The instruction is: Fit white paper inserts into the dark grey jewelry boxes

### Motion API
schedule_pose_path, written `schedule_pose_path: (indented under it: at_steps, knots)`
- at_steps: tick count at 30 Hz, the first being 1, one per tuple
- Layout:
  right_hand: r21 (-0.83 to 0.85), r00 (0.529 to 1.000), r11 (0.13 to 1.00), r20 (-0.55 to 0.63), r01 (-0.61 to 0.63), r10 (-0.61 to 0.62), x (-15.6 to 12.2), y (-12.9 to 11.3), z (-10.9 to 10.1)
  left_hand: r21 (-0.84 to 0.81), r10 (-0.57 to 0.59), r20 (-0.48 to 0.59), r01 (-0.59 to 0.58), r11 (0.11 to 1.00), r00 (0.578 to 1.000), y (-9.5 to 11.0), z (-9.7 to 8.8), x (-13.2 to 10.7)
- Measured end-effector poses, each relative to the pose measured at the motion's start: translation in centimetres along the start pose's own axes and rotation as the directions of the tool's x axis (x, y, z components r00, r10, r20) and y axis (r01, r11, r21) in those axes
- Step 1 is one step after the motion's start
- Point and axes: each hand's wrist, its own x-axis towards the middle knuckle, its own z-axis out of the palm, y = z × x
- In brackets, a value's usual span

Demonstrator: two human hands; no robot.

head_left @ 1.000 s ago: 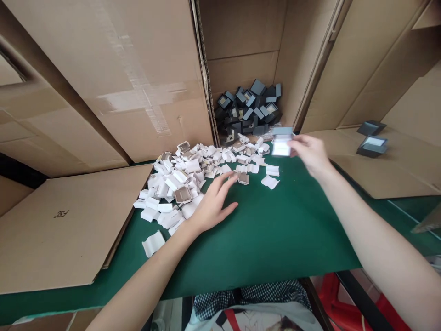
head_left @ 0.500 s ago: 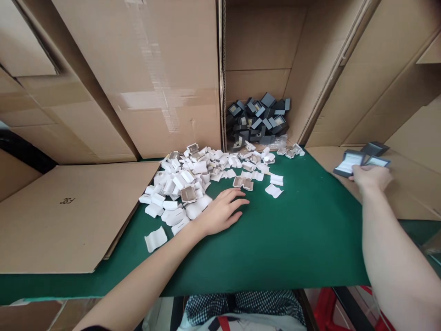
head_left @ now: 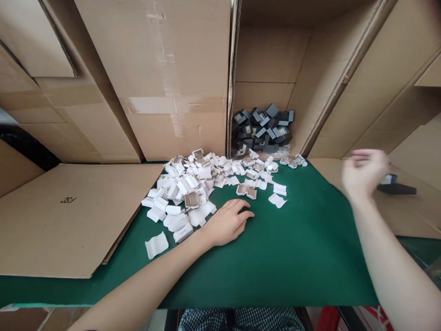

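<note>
My left hand (head_left: pixel 229 224) rests on the green table top (head_left: pixel 292 257), fingers laid out flat and holding nothing. It lies at the near edge of a heap of small white inserts (head_left: pixel 193 184). My right hand (head_left: pixel 363 174) hovers over the cardboard flap (head_left: pixel 406 214) at the right and is smeared by motion. Just beyond it on the flap lie dark grey little boxes (head_left: pixel 396 187). I cannot see whether its fingers hold anything. A pile of the same dark boxes (head_left: pixel 263 128) sits inside the open carton at the back.
Tall cardboard cartons (head_left: pixel 165 69) wall off the back. A flat cardboard sheet (head_left: pixel 69 216) covers the table's left part. One white insert (head_left: pixel 156 245) lies apart near my left forearm. A red stool or crate (head_left: pixel 327 319) shows under the table edge.
My right hand carried a dark box from the carton across to the right flap and has drawn slightly back from the boxes there. My left hand settled flat beside the white heap.
</note>
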Motion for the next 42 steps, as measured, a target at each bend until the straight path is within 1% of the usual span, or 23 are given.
schedule_pose_path:
  at_steps: [1,2,4,5,6,7,10,13,15,18,22,25,27,29,30,31,33,34,35,37,40,41,42]
  knots:
    - [0.11,0.988,0.991,0.122,0.081,-0.094,-0.4,-3.2,0.4,0.012,0.003,0.001,-0.003,1.0,1.0,0.0,0.1,0.0]
    - [0.234,0.934,0.958,0.276,0.165,-0.229,-0.9,-6.3,1.1,0.021,0.004,0.003,-0.004,1.0,1.0,0.1,0.1,0.0]
    - [0.449,0.685,0.848,0.525,0.281,-0.505,-2.0,-12.0,3.1,0.033,0.001,0.011,-0.001,0.999,1.0,0.1,0.2,0.1]
    - [0.5,0.584,0.82,0.589,0.279,-0.558,-2.6,-14.4,4.4,0.036,-0.002,0.013,0.002,0.999,1.0,0.1,0.2,0.1]
    - [0.506,0.52,0.829,0.655,0.237,-0.548,-3.1,-16.3,5.9,0.037,-0.005,0.012,0.004,0.999,1.0,0.1,0.2,0.0]
    - [0.48,0.497,0.861,0.713,0.167,-0.494,-3.5,-17.9,7.4,0.036,-0.004,0.008,0.004,0.999,1.0,0.1,0.2,0.0]
    - [0.412,0.537,0.906,0.745,0.096,-0.395,-4.4,-20.7,12.0,0.019,0.002,-0.017,-0.002,1.0,1.0,0.1,0.2,-0.1]
    - [0.342,0.577,0.94,0.767,0.002,-0.28,-4.7,-21.5,15.3,0.012,0.0,-0.021,0.0,1.0,1.0,0.1,0.3,-0.1]
    - [0.33,0.583,0.942,0.779,-0.067,-0.231,-4.8,-21.6,16.4,0.011,-0.001,-0.02,0.001,1.0,1.0,0.1,0.4,-0.1]
    - [0.344,0.605,0.923,0.776,-0.17,-0.178,-4.3,-21.5,16.8,-0.002,0.007,-0.032,-0.007,1.0,0.999,0.1,0.4,-0.2]
    - [0.394,0.673,0.881,0.729,-0.261,-0.127,-3.1,-21.2,15.1,-0.07,-0.005,-0.035,0.003,0.998,0.999,0.1,0.2,-0.2]
    - [0.482,0.736,0.834,0.661,-0.268,-0.146,-2.9,-21.0,11.1,-0.242,-0.117,-0.171,0.074,0.967,0.978,0.0,0.1,-0.1]
    - [0.644,0.793,0.737,0.551,-0.206,-0.26,-3.8,-20.7,7.2,-0.393,-0.26,-0.349,0.111,0.913,0.9,-0.3,0.1,0.0]
    - [0.71,0.804,0.703,0.438,-0.036,-0.401,-5.6,-20.0,2.9,-0.515,-0.395,-0.481,0.112,0.85,0.783,-0.6,0.2,0.2]
    - [0.714,0.771,0.696,0.403,0.073,-0.493,-6.7,-19.5,0.9,-0.558,-0.446,-0.511,0.111,0.823,0.735,-0.8,0.2,0.2]
    - [0.743,0.718,0.645,0.351,0.177,-0.601,-7.9,-18.9,-0.8,-0.591,-0.489,-0.522,0.116,0.798,0.699,-0.9,0.2,0.3]
    - [0.84,0.538,0.451,0.24,0.303,-0.808,-10.3,-17.9,-3.3,-0.633,-0.546,-0.514,0.136,0.762,0.661,-1.1,0.2,0.3]
    - [0.87,0.447,0.373,0.208,0.321,-0.87,-11.4,-17.4,-4.1,-0.642,-0.559,-0.506,0.146,0.752,0.657,-1.2,0.2,0.3]
    - [0.887,0.388,0.328,0.191,0.324,-0.902,-12.3,-17.1,-4.5,-0.644,-0.562,-0.497,0.153,0.75,0.661,-1.3,0.2,0.3]
    - [0.91,0.304,0.278,0.183,0.306,-0.935,-13.5,-16.9,-4.9,-0.632,-0.54,-0.484,0.152,0.76,0.689,-1.4,0.2,0.3]
    - [0.93,0.253,0.276,0.214,0.242,-0.944,-13.5,-17.2,-4.7,-0.597,-0.48,-0.457,0.142,0.79,0.749,-1.3,0.1,0.2]
    - [0.931,0.27,0.291,0.228,0.222,-0.935,-13.2,-17.2,-4.7,-0.583,-0.462,-0.442,0.146,0.8,0.768,-1.2,-0.1,0.1]
    - [0.924,0.312,0.319,0.247,0.209,-0.918,-12.6,-17.1,-4.6,-0.568,-0.452,-0.426,0.157,0.808,0.783,-1.1,-0.2,0.1]
